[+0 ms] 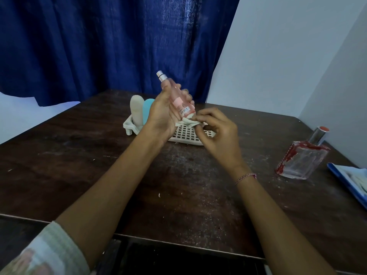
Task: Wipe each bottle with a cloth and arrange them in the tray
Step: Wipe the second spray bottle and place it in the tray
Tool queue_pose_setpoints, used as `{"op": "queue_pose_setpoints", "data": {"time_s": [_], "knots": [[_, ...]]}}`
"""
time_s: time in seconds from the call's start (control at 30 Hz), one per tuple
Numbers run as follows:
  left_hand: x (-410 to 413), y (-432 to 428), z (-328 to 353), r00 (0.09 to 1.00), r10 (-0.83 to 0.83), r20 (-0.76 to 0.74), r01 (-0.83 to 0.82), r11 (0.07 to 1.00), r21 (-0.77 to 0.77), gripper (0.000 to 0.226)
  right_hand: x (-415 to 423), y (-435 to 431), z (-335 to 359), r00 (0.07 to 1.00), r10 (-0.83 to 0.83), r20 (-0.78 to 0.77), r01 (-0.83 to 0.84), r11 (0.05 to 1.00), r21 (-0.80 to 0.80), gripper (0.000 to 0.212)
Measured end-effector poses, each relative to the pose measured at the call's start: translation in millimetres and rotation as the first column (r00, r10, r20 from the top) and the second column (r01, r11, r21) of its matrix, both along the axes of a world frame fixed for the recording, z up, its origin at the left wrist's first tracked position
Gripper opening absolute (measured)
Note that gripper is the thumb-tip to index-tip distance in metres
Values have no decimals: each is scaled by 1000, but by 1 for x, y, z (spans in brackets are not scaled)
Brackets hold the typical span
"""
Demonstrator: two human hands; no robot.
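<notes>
My left hand (161, 114) grips a slim pink spray bottle (176, 96) tilted above the table, silver nozzle pointing up and away. At the bottle's base, my right hand (216, 129) pinches a small pale cloth (187, 121). Just behind both hands lies the white slotted tray (185, 134). At its left end a cream bottle (137, 109) and a light blue bottle (148, 110) stand upright. A clear square glass bottle (303, 156) with red marks and a silver cap stands apart on the table at the right.
The dark wooden table (139, 175) is dusty, with its front edge close to me. A blue folder with papers (351, 181) lies at the right edge. A blue curtain (119, 42) hangs behind the table and a white wall stands on the right.
</notes>
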State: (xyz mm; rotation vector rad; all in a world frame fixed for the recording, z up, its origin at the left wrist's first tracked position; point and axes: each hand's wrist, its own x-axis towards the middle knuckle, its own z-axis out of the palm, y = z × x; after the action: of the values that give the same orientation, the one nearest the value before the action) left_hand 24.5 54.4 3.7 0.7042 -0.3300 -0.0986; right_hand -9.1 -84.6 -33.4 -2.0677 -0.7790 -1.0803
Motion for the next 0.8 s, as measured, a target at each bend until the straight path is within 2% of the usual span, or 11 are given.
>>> {"op": "queue_pose_setpoints", "data": {"time_s": [0.1,0.17,0.23,0.33,0.47,0.5,0.53,0.6,0.67,0.7,0.8], "knots": [[2,-4,-5,979,96,180,-138,962,237,22,5,-10,0,962,-42,-271,-12,981,-195,21],[4,-5,-8,955,109,276,-203,920,336,18,7,-15,-1,868,-83,-490,-101,936,-337,22],[7,-6,-13,928,127,349,-280,858,431,15,6,-17,-2,799,-96,-593,-185,899,-396,24],[7,-6,-17,892,101,441,-347,779,522,19,5,-17,-2,745,-97,-661,-231,891,-391,28],[6,-10,-21,866,69,496,-394,705,590,33,-1,-18,1,566,-49,-823,-315,910,-271,27],[6,-10,-22,864,63,499,-393,705,591,33,-2,-20,4,573,-29,-819,-280,932,-229,23],[6,-11,-23,862,57,504,-393,704,592,32,-3,-21,6,624,-15,-781,-209,960,-185,18],[5,-12,-24,856,41,516,-401,683,610,26,-2,-23,10,778,-12,-628,-20,999,-43,13],[5,-14,-27,848,36,530,-424,645,635,25,1,-21,9,878,13,-479,59,989,135,19],[4,-16,-28,846,39,531,-432,635,641,25,1,-17,8,907,8,-420,64,985,158,23],[2,-20,-31,854,47,518,-430,625,652,27,4,-6,-1,953,-43,-301,74,993,94,30]]}}
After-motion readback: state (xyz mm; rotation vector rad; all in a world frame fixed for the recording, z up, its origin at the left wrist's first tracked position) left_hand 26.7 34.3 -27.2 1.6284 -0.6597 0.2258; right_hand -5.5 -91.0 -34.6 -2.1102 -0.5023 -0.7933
